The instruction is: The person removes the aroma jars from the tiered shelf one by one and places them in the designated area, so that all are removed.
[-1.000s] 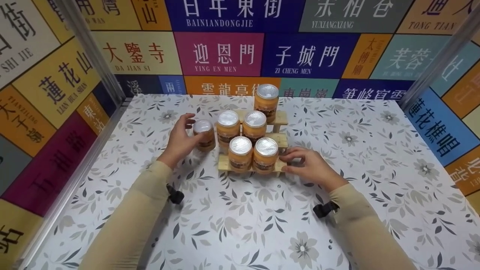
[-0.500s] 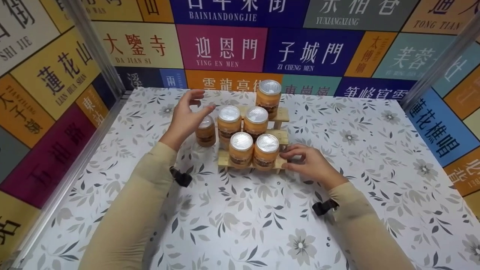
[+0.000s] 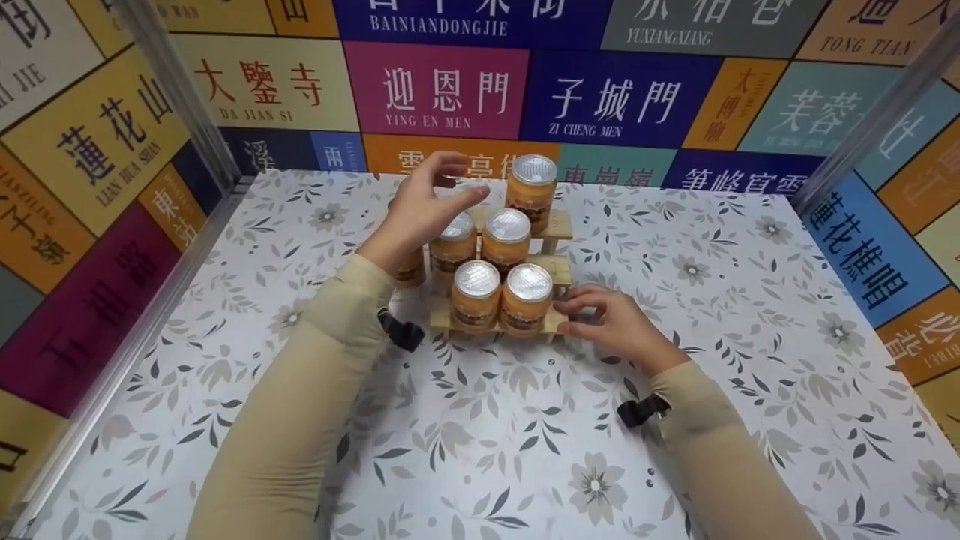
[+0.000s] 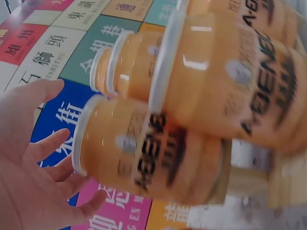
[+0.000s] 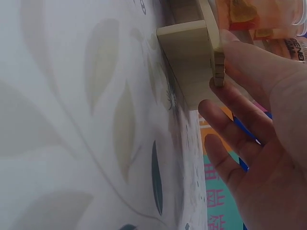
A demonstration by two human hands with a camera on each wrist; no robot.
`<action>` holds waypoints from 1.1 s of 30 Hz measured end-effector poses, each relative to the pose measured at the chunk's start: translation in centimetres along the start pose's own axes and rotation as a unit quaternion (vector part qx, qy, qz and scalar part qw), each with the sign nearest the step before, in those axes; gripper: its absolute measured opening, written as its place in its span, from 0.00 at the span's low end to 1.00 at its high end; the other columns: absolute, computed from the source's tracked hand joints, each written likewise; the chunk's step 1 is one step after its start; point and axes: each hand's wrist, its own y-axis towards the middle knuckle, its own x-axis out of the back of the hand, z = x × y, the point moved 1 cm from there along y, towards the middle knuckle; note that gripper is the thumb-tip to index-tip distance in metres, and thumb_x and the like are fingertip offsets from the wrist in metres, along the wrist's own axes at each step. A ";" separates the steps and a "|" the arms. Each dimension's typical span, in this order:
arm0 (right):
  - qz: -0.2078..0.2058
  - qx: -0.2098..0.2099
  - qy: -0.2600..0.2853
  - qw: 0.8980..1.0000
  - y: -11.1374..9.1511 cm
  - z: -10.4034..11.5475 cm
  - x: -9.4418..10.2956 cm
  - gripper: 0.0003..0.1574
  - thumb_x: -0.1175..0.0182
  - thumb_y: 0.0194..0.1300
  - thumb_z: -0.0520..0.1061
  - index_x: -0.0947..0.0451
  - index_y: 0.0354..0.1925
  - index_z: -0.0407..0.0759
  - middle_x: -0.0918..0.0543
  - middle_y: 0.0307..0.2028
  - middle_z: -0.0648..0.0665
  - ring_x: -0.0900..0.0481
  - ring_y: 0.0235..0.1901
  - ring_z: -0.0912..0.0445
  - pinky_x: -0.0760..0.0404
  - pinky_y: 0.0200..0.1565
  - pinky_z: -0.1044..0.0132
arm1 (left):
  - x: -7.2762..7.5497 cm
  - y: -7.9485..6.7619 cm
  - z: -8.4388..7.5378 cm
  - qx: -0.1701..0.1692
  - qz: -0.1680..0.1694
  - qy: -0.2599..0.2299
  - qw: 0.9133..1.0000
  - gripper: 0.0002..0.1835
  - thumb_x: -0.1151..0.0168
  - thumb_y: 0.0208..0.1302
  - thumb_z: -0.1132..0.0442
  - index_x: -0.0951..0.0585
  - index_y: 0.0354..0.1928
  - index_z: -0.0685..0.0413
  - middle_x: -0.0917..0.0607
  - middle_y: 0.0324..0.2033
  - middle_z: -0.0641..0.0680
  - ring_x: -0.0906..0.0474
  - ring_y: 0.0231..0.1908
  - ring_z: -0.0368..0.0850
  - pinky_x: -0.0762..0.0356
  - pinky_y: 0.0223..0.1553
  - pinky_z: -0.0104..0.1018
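A small three-step wooden stand point(image 3: 556, 270) bears orange jars with silvery lids. Two jars, left point(image 3: 475, 304) and right point(image 3: 526, 304), fill the lowest step, two more sit on the middle step, and one top jar point(image 3: 531, 196) stands highest. My left hand point(image 3: 420, 210) hovers over the middle-left jar, fingers spread and holding nothing, with the top jar to its right. In the left wrist view a jar point(image 4: 139, 148) is close to those fingers. My right hand point(image 3: 615, 324) pinches the right end of the lowest step point(image 5: 217, 57) between thumb and forefinger.
Another jar point(image 3: 410, 271) stands on the table left of the stand, partly hidden by my left wrist. A leaf-patterned cloth point(image 3: 495, 435) covers the table. Panels with Chinese lettering point(image 3: 435, 90) wall the back and both sides.
My left hand has left the jar on the table, risen and moved right toward the top of the stand. The right hand keeps its pinch on the step.
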 end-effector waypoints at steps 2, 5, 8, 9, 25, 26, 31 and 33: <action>-0.003 0.000 0.006 1.000 -0.1 0.0 -0.1 0.21 0.24 0.58 0.40 0.12 0.52 0.40 0.15 0.56 0.39 0.22 0.60 0.46 0.19 0.53 0.42 | -0.6 0.4 -0.3 -0.002 0.009 0.004 1.000 0.32 0.30 0.65 0.45 0.26 0.68 0.42 0.22 0.64 0.50 0.27 0.62 0.46 0.25 0.62 0.41; -0.006 0.002 0.013 1.000 -0.1 -0.1 -0.2 0.21 0.23 0.58 0.39 0.12 0.51 0.39 0.15 0.56 0.39 0.22 0.60 0.45 0.19 0.53 0.41 | -1.3 1.0 -0.6 -0.005 0.022 0.011 1.000 0.33 0.29 0.65 0.46 0.27 0.69 0.44 0.22 0.64 0.51 0.27 0.61 0.47 0.25 0.61 0.40; -0.005 0.000 0.012 1.000 -0.2 -0.2 -0.3 0.21 0.23 0.58 0.40 0.12 0.51 0.41 0.15 0.56 0.40 0.21 0.60 0.46 0.18 0.54 0.42 | -1.9 1.4 -0.8 0.003 0.036 0.015 0.999 0.35 0.28 0.64 0.47 0.28 0.70 0.45 0.22 0.65 0.52 0.27 0.62 0.50 0.25 0.61 0.40; -0.002 -0.001 0.013 1.000 -0.2 -0.3 -0.3 0.21 0.23 0.58 0.41 0.12 0.51 0.42 0.15 0.56 0.40 0.21 0.60 0.46 0.18 0.55 0.43 | -2.1 1.5 -0.9 0.009 0.039 0.020 0.999 0.35 0.28 0.64 0.47 0.28 0.71 0.44 0.22 0.65 0.51 0.27 0.63 0.50 0.25 0.61 0.40; 0.002 0.012 0.008 1.000 0.0 -0.4 0.0 0.21 0.22 0.58 0.44 0.11 0.51 0.45 0.15 0.55 0.43 0.21 0.60 0.47 0.19 0.60 0.45 | -4.6 3.2 -2.8 0.032 0.062 0.082 0.994 0.36 0.26 0.61 0.45 0.27 0.69 0.44 0.20 0.62 0.50 0.25 0.60 0.45 0.24 0.61 0.40; 0.002 0.012 0.010 1.000 0.0 -0.3 0.0 0.21 0.22 0.58 0.44 0.11 0.51 0.45 0.15 0.55 0.43 0.21 0.60 0.47 0.19 0.61 0.45 | -4.7 3.4 -2.9 0.031 0.062 0.080 0.994 0.36 0.25 0.60 0.45 0.27 0.69 0.45 0.20 0.62 0.50 0.25 0.60 0.45 0.23 0.60 0.40; 0.001 0.009 0.011 1.000 -0.1 -0.2 0.1 0.20 0.22 0.58 0.44 0.11 0.50 0.46 0.15 0.55 0.45 0.21 0.61 0.48 0.19 0.61 0.46 | -5.3 3.7 -3.1 0.036 0.061 0.040 0.997 0.34 0.25 0.61 0.48 0.26 0.66 0.45 0.19 0.57 0.49 0.24 0.55 0.43 0.22 0.57 0.39; 0.000 0.010 0.004 1.000 -0.2 -0.2 0.2 0.20 0.22 0.59 0.45 0.11 0.50 0.46 0.15 0.55 0.45 0.21 0.60 0.48 0.19 0.59 0.45 | -5.5 3.7 -3.1 0.044 0.057 0.006 0.997 0.32 0.24 0.60 0.50 0.24 0.64 0.46 0.20 0.56 0.49 0.24 0.54 0.43 0.21 0.56 0.37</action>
